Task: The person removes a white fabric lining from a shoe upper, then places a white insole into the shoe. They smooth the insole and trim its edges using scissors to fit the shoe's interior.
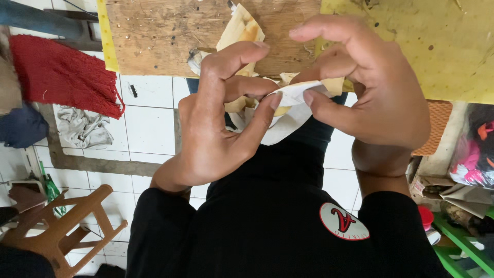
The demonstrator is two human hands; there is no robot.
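While both hands met in front of the chest, the left hand (pixel 216 128) and the right hand (pixel 370 87) each had a closed grip on one white paper (pixel 296 95), pinched between thumb and fingers. The left thumb pressed its near edge, and the right thumb and forefinger held its other end. The paper was bent at the pinch, so the folding or peeling seemed only begun; a larger white part (pixel 283 128) hung loose below the fingers and was not yet worked. I could not tell if it was one sheet or two layers.

Just behind the fingers lay tan scraps (pixel 242 28), some torn, on the edge of a wooden board (pixel 164 36). This board was the surface, scratched and with small dark holes. Beside it was a yellow-green sheet (pixel 437 46) with stains, also on the surface.

Below the hands was the person's black shirt (pixel 267 221) with a round white and red patch. The floor (pixel 149 123) had white tiles with grey joints. On it lay a red mat (pixel 56 72), a grey rag (pixel 82 128) and dark blue cloth (pixel 20 126). A brown stool (pixel 67 226) stood near the left arm, well apart from the work. On the right side were cardboard pieces (pixel 447 193), a green rack (pixel 463 247) and colourful cloth (pixel 478 154).
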